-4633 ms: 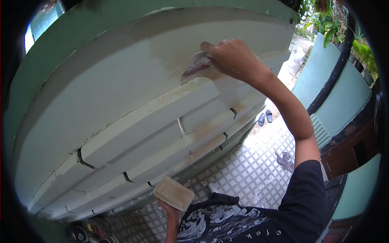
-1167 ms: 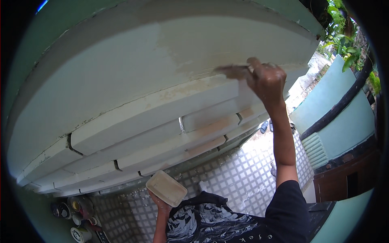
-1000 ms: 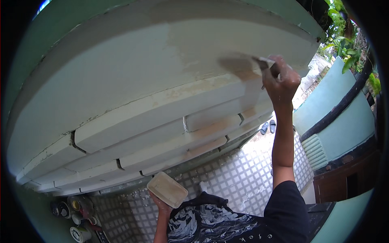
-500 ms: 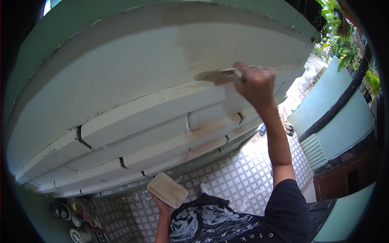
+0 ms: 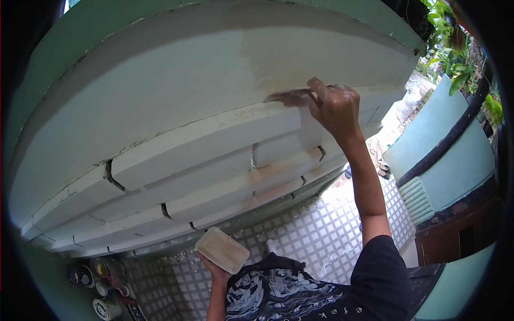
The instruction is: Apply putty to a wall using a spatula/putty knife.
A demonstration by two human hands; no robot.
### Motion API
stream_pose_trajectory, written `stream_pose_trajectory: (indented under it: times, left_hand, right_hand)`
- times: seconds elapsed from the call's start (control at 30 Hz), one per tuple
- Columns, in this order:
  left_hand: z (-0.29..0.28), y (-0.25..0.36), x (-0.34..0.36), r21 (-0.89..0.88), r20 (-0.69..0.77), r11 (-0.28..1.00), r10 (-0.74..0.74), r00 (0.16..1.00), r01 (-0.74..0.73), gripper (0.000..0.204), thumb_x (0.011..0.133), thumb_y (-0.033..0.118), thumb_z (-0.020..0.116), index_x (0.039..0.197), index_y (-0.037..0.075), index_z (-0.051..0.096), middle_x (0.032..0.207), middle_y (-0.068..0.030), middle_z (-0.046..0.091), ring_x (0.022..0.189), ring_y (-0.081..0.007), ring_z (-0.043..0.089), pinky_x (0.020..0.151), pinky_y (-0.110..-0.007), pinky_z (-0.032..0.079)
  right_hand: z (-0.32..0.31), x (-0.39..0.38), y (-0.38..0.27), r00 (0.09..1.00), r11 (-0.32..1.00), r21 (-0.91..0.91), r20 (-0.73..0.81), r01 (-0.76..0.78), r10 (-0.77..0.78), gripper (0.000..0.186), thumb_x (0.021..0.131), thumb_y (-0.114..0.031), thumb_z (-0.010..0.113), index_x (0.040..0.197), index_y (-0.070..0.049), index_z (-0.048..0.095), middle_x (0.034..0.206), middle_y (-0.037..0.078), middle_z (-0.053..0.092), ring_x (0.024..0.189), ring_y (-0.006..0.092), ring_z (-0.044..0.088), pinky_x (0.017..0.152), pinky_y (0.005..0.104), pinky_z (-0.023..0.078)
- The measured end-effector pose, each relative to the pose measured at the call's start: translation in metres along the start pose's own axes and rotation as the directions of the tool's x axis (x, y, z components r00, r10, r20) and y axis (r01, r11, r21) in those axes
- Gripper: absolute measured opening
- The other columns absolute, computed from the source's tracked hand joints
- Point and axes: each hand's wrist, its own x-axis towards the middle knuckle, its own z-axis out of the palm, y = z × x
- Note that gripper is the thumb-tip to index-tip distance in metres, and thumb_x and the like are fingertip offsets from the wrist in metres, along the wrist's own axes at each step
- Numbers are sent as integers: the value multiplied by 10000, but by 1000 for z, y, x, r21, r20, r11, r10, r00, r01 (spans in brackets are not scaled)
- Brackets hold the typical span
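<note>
My right hand [image 5: 337, 107] is raised and closed around a paintbrush [image 5: 292, 98]. The brush's bristles touch the white wall [image 5: 160, 80] along the seam where it meets a projecting ledge [image 5: 214, 134]. A damp, brownish patch [image 5: 278, 59] spreads over the wall above the brush. Low in front of my body, my left hand [image 5: 214, 269] grips a shallow rectangular plastic container [image 5: 223, 250] from its left side. Its inside looks beige; how much it holds is hard to make out.
Stepped white ledges with dark gaps [image 5: 165, 211] run below the seam. Cans and tubs [image 5: 106, 309] stand at the lower left on a checkered tile floor [image 5: 300, 230]. To the right are a pale green wall [image 5: 428, 128], a dark pipe [image 5: 455, 144] and plants [image 5: 455, 64].
The brush has shifted slightly along the seam and turned more edge-on, its bristles now bunched lower at the ledge. My left hand and the container stay nearly still.
</note>
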Motion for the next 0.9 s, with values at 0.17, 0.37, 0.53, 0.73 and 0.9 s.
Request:
stream_pose_trajectory:
  times: [0.17,0.37,0.53,0.73,0.9]
  left_hand:
    - [2,5,-2,11,50,1000,-6,999,6,742,886,709,314,1369,154,400,1276,-85,526,1113,-288,561,924,-465,488]
    - [-1,5,2,29,36,998,49,998,-50,677,918,656,304,1368,158,396,1305,-66,504,1131,-281,553,939,-454,481]
    - [2,8,0,-40,89,999,-3,996,7,674,912,657,321,1365,165,400,1305,-66,505,1128,-286,554,937,-465,482]
    - [-9,2,7,-62,89,997,-49,995,54,676,910,657,326,1377,172,394,1306,-69,509,1131,-293,554,937,-468,482]
    - [-12,-3,9,40,20,999,11,1000,-12,751,879,717,305,1370,158,401,1309,-80,499,1144,-296,539,941,-471,474]
  right_hand:
    - [-10,11,16,911,974,66,-346,-216,225,204,715,-214,764,855,-140,636,469,10,494,413,178,528,430,336,413]
    - [-34,-19,0,992,992,85,-73,-97,103,249,652,-120,817,845,-93,662,494,20,504,429,176,515,439,300,394]
    - [-24,-37,-6,996,999,43,-82,-24,28,298,594,-95,801,866,-100,678,523,19,557,476,176,564,483,296,438]
    - [5,-21,-4,994,998,-48,-102,32,-37,272,629,-135,781,881,-113,680,544,22,574,477,179,567,488,312,452]
    - [7,-6,17,969,995,-84,-244,-52,30,225,673,-135,786,864,-110,669,513,29,523,461,167,544,478,311,440]
